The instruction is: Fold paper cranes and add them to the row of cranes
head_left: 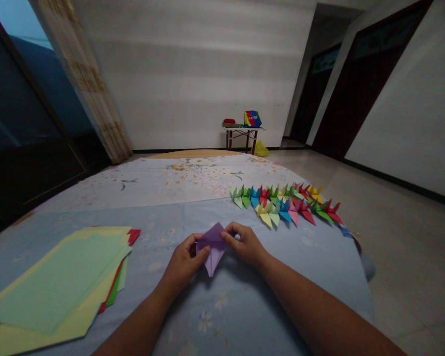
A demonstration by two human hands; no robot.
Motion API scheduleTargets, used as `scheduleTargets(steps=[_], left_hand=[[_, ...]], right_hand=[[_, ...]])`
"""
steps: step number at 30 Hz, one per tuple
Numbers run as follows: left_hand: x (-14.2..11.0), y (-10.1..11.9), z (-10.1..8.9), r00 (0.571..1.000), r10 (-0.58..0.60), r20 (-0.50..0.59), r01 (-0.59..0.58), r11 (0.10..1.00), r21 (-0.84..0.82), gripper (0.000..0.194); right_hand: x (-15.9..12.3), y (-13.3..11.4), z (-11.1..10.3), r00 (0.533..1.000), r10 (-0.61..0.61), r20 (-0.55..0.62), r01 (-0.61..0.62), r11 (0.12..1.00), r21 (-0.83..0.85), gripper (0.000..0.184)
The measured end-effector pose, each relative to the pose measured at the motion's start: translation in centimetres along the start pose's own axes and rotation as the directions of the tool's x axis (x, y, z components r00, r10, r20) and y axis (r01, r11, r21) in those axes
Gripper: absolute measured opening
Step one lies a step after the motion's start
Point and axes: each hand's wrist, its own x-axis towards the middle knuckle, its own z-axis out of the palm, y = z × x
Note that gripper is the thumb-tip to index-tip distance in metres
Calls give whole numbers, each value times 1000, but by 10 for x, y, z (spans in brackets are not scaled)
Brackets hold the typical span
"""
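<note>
A partly folded purple origami paper (214, 242) is held just above the blue tablecloth, its narrow point towards me. My left hand (187, 262) pinches its left side, thumb lying across the front. At the upper right edge, my right hand (244, 242) grips the same paper between thumb and fingers. Beyond and to the right of my hands, several folded paper cranes (284, 210) stand in rows, in green, blue, red, pink and yellow. On the left lies a stack of coloured paper sheets (66, 277), pale green on top, with yellow, red and green ones beneath.
The table is covered by a blue floral cloth (163, 217) and a white floral one (152, 183) farther back. Its rounded edge runs along the right. By the far wall is a small table (241, 129) with a colourful box (252, 118) on it.
</note>
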Motion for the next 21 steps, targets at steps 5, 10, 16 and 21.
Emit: scheduleTargets(steps=[5,10,16,21], left_hand=[[1,0,7,997,24,-77,-27,999,-38,38],[-2,7,13,993,-50,-106,41,996,-81,47],[-3,9,12,989,-107,-101,103,994,-44,31],[-2,5,8,987,-29,-159,44,995,92,25]], right_hand=[[-2,-3,2,997,-83,5,83,993,-82,15],[-3,-5,2,990,-130,48,135,982,-133,15],[-4,-6,5,974,-217,69,226,959,-168,13],[-4,-6,9,980,-195,30,197,958,-207,12]])
